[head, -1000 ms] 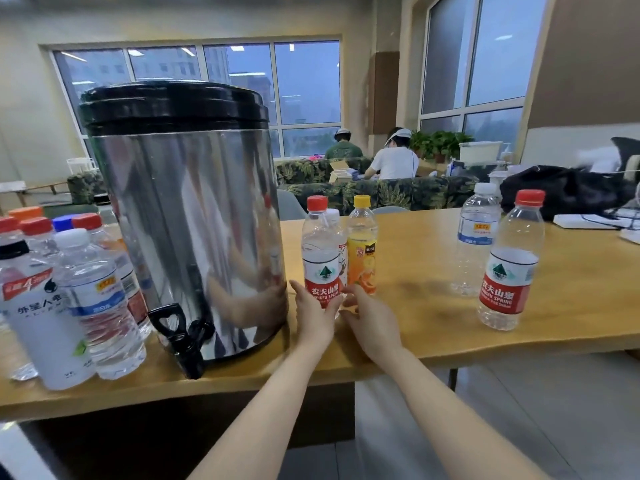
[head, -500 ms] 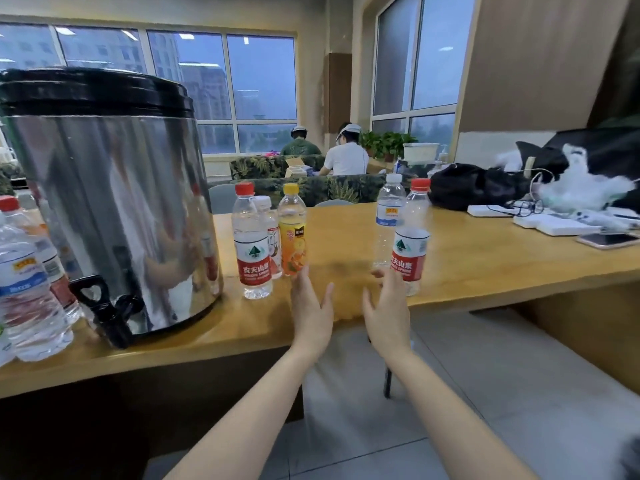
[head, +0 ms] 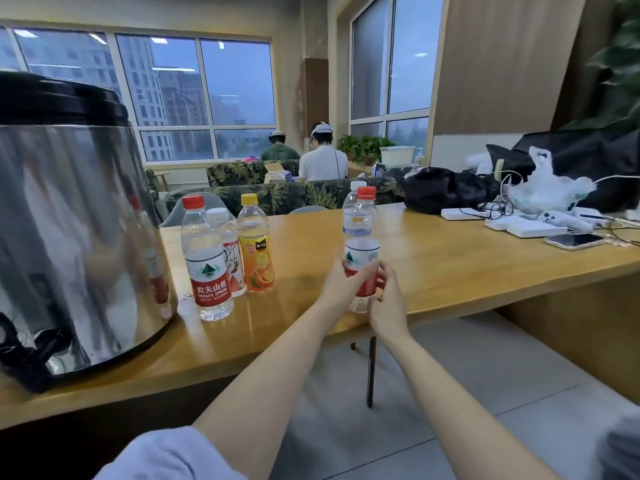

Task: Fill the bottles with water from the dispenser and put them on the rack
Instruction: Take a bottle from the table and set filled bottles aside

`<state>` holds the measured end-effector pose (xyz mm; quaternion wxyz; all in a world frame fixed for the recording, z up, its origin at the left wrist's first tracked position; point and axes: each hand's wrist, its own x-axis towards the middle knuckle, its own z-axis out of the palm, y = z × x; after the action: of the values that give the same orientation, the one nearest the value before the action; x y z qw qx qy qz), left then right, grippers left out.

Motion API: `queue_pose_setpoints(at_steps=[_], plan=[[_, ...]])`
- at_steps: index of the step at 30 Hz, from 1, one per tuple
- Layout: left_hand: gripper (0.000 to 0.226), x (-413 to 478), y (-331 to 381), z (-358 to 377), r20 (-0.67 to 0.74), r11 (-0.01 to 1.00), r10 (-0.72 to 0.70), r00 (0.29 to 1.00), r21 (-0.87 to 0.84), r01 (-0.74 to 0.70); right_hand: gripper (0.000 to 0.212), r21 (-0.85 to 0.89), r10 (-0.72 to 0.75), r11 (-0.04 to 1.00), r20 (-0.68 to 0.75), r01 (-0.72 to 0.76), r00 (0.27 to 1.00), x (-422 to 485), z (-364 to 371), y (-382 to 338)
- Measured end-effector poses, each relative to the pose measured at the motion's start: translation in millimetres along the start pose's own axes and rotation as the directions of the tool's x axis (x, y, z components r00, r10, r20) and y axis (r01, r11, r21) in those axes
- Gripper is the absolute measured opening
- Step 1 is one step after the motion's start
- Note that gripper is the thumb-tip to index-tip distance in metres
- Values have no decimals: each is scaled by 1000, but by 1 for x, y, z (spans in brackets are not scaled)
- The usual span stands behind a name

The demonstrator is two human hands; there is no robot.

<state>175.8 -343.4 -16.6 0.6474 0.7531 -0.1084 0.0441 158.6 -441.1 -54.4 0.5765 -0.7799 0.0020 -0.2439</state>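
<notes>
A clear bottle with a red cap and red label (head: 361, 233) stands near the front edge of the wooden table (head: 450, 268). My left hand (head: 337, 282) wraps its left side and my right hand (head: 386, 303) curls around its lower right side. Right behind it stands a second clear bottle with a white cap (head: 354, 202), mostly hidden. Further left stand a red-capped bottle (head: 206, 261), a white-capped bottle (head: 228, 251) and a yellow-capped orange-label bottle (head: 255, 247). The steel water dispenser (head: 69, 230) with its black tap (head: 24, 344) fills the left. No rack is in view.
At the table's right end lie a black bag (head: 446, 190), glasses (head: 500, 209), white boxes (head: 526, 226), a phone (head: 575, 241), a white plastic bag (head: 550, 185) and cables. Two people sit with their backs turned by the sofas (head: 322, 161). Tiled floor lies below the table.
My view has swung right and the dispenser has slid toward the left edge. Both hands left the bottles beside the dispenser, crossed to the right and took hold of the red-capped bottle.
</notes>
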Motion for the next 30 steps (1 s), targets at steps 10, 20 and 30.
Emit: queue_pose_setpoints(at_steps=[10, 20, 30], plan=[[81, -87, -2, -92, -260, 994, 69, 963, 101, -44, 33, -12, -290, 956, 123, 294, 949, -42, 20, -77], [81, -218, -41, -180, -292, 751, 264, 919, 661, -5, 79, -748, -143, 558, 339, 359, 930, -113, 68, -165], [66, -257, -77, -247, -102, 969, -24, 994, 240, 48, 57, -496, -434, 405, 635, 768, 639, -147, 126, -163]])
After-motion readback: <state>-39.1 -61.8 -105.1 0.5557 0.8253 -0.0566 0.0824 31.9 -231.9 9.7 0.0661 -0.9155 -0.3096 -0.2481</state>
